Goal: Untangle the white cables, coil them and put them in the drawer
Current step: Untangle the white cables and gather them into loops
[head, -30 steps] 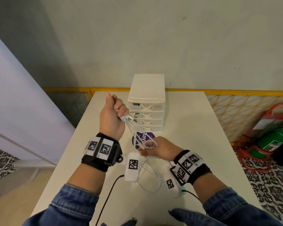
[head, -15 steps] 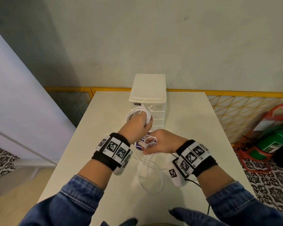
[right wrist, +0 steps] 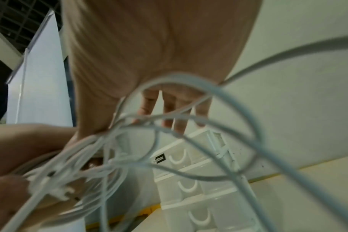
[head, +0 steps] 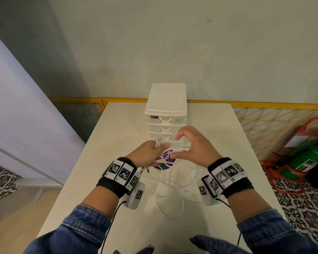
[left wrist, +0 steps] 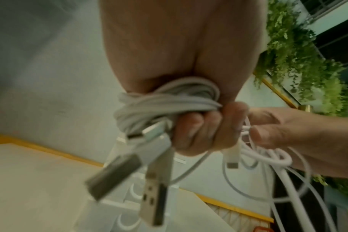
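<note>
Several white cables trail in loose loops on the white table and rise to both hands. My left hand grips a coil of cable wound round its fingers. In the left wrist view the coil is in the curled fingers and the USB plugs hang below. My right hand is just to the right, fingers spread, with cable strands running over its thumb. The white drawer unit stands right behind the hands, all drawers closed.
A round purple sticker lies on the table under the hands. A yellow rail runs behind the table. A green fire extinguisher in a red stand sits on the floor at the right.
My left hand came down from its raised position to just before the drawers, with cable now wound round its fingers. My right hand moved up beside it and spread its fingers.
</note>
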The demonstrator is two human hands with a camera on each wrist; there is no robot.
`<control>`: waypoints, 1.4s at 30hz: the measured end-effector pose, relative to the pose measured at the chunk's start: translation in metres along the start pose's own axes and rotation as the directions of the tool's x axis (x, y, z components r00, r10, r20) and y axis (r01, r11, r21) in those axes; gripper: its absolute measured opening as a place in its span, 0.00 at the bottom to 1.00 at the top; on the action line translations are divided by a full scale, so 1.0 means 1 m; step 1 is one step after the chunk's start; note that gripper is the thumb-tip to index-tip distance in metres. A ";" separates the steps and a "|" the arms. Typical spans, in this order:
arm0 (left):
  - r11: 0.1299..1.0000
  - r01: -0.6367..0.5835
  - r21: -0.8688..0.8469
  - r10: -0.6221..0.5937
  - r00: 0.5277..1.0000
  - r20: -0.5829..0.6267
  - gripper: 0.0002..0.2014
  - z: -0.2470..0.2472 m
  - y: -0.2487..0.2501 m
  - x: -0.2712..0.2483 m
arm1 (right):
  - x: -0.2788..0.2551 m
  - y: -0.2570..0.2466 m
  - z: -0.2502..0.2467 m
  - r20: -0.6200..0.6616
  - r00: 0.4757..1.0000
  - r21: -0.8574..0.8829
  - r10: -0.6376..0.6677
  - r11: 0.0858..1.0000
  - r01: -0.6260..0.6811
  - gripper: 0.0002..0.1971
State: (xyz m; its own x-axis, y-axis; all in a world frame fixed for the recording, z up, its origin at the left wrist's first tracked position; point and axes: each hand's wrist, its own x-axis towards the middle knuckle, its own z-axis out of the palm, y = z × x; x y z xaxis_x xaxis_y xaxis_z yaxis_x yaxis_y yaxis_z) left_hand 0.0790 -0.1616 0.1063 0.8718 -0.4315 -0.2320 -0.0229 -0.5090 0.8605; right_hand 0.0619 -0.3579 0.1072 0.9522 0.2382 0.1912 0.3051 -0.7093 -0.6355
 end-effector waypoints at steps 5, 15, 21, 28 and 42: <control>0.989 0.035 -0.147 -0.037 0.999 -0.007 0.36 -0.002 -0.011 -0.003 | -0.002 0.008 0.003 -0.124 0.991 -0.068 0.046 0.996 -0.055 0.11; 0.972 -0.064 -0.225 -0.012 0.946 -0.324 0.20 -0.010 -0.009 -0.015 | -0.010 0.045 -0.022 -0.401 0.825 0.117 0.399 0.915 -0.386 0.07; 0.998 -0.002 -0.070 -0.027 0.911 -0.411 0.19 0.000 -0.010 -0.001 | -0.010 0.025 -0.005 -0.228 0.959 0.031 0.168 0.986 -0.166 0.25; 0.992 -0.084 0.098 0.116 0.912 -0.393 0.28 0.010 -0.011 -0.003 | -0.011 -0.016 0.030 -0.031 0.927 0.187 0.375 0.913 -0.363 0.24; 0.980 -0.047 -0.194 0.013 0.984 -0.175 0.11 0.008 0.004 -0.008 | -0.003 0.002 0.017 -0.156 0.984 0.109 0.086 0.992 -0.069 0.23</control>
State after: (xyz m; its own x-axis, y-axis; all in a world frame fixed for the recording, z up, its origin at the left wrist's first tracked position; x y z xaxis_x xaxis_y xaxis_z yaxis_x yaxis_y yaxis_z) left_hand 0.0678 -0.1656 0.1077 0.9436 -0.3009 -0.1380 0.0313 -0.3338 0.9421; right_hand 0.0590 -0.3488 0.0930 0.9656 0.0702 0.2503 0.2350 -0.6473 -0.7251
